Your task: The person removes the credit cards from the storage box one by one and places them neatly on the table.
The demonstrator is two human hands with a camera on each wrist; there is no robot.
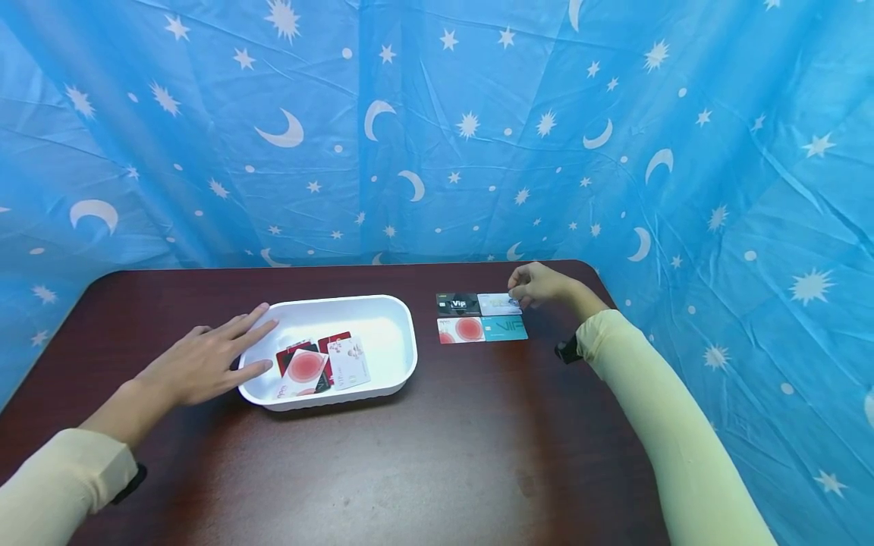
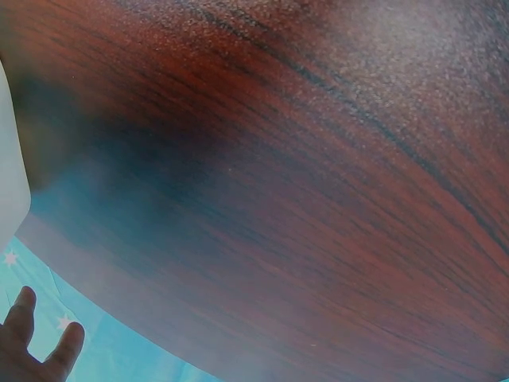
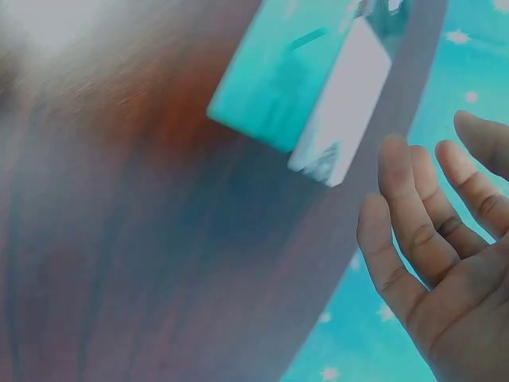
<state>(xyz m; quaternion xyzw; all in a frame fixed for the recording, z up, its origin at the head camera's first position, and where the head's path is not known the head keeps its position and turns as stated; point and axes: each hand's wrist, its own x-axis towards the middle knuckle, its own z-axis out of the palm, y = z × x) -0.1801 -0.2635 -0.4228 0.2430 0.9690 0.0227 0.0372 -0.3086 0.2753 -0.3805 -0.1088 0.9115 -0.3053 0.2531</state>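
Observation:
My left hand [image 1: 212, 362] rests at the left rim of a white plastic tray [image 1: 389, 383], fingers spread and straight. Inside the tray lie loose overlapping cards: a white VIP card [image 1: 349, 364], a white card with a red circle [image 1: 305, 367], and red and dark ones partly covered. To the right, a two-by-two block of cards lies on the table: black Vip card [image 1: 458, 305], silvery-white card [image 1: 495, 305], red-circle card [image 1: 460, 330], teal card [image 1: 504, 327]. My right hand [image 1: 539, 283] hovers by the silvery-white card's right end, its bent fingers holding nothing in the right wrist view.
The dark brown wooden table [image 1: 423, 470] has rounded far corners. A blue curtain [image 1: 437, 136] with white moons and stars hangs behind it and along the right side.

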